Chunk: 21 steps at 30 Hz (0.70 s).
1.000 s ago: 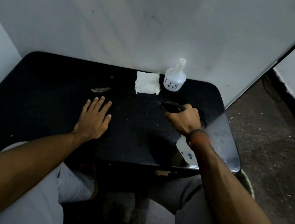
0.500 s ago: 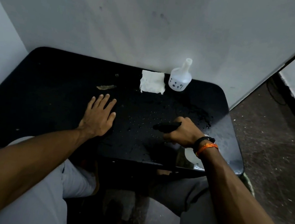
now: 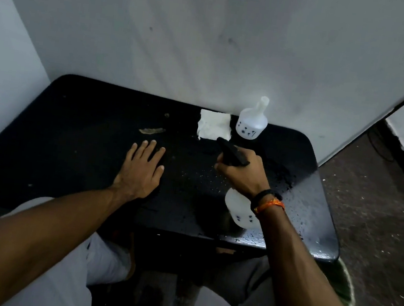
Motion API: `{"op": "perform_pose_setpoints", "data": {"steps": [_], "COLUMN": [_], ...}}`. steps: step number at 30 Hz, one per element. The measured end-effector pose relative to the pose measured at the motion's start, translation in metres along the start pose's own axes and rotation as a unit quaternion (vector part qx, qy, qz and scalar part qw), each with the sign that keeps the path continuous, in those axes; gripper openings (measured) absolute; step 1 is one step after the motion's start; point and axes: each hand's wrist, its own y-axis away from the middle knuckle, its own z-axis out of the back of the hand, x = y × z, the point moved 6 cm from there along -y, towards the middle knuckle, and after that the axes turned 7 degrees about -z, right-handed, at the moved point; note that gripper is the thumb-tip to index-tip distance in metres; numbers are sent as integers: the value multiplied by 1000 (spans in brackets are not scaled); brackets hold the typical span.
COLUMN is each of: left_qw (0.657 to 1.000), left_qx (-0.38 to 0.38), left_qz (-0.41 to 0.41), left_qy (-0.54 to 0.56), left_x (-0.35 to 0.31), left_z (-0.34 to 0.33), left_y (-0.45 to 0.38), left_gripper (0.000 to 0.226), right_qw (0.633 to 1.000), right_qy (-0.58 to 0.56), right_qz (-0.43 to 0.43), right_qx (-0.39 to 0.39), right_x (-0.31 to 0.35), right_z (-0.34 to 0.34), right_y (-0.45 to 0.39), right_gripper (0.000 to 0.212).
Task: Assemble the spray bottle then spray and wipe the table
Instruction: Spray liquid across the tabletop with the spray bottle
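Both hands show: right hand (image 3: pixel 241 175) fingers seemingly clenched round spray bottle (image 3: pixel 238 209) head, left hand (image 3: pixel 141 171) flat, released

No legible text, brand or number appears; the second bottle (image 3: pixel 251 125) by the wall and the held spray bottle (image 3: pixel 238 212) bear only small dark printed motifs, not lettering.

Single head view, looking steeply down, close over table (image 3: pixel 75 137).
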Motion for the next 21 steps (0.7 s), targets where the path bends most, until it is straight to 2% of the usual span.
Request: {"op": "perform_pose_setpoints", "data": {"steps": [4, 9, 11, 13, 15, 17, 19, 21], "left_qw": [1000, 1000, 998, 977, 945, 928, 922, 927], "left_qx": [-1, 14, -5, -35, -50, -49, -62, -91], "left_qz": [-1, 6, 20, 19, -44, -93, -85, -67], "left_qy": [-4, -5, 62, 209, 319, 358, 372, 358], "left_x": [-4, -4, -8, -18, -38, -58, -71, -82], "left_z": [0, 0, 9, 23, 38, 45, 48, 51], "left_y": [1, 0, -3, -10, -14, -13, -12, -16], "left_gripper": [61, 61, 62, 67, 78, 91, 101, 97], "right_qw": [999, 996, 991, 987, 983, 980, 979, 979], "right_qy": [-27, 9, 2, -17, -30, -39, -46, -57], "right_qz": [23, 80, 99, 109, 119, 129, 140, 141], "right_qx": [-13, -46, -86, -118, -139, -147, -144, -133], "right_x": [14, 35, 43, 50, 54, 57, 63, 66], "right_z": [-8, -16, -16, -16, -16, -18, -23, -28], "right_y": [-9, -20, -22, -23, -24, -23, -22, -22], "right_gripper": [22, 41, 43, 46, 47, 46, 44, 42]}}
